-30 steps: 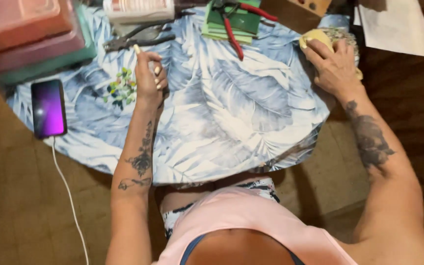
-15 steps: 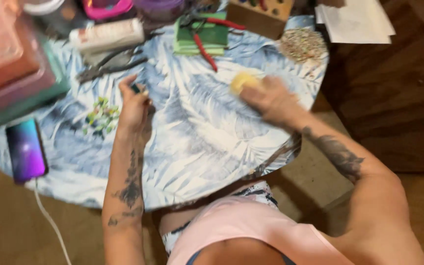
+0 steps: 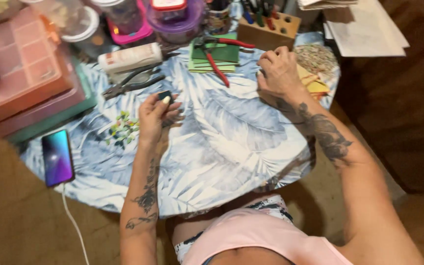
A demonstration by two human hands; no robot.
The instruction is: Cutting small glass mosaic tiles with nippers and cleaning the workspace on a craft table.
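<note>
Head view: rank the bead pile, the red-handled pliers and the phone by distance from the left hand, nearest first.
From the left hand:
1. Bead pile, just to its left on the cloth.
2. Red-handled pliers, up and to the right, on the green pad.
3. Phone, far left at the table's edge.

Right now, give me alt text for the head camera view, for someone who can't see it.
A person's left hand pinches a small dark object over a round table draped in a blue leaf-print cloth, while the right hand rests closed near red-handled pliers. A lit phone lies at the left edge.
</note>
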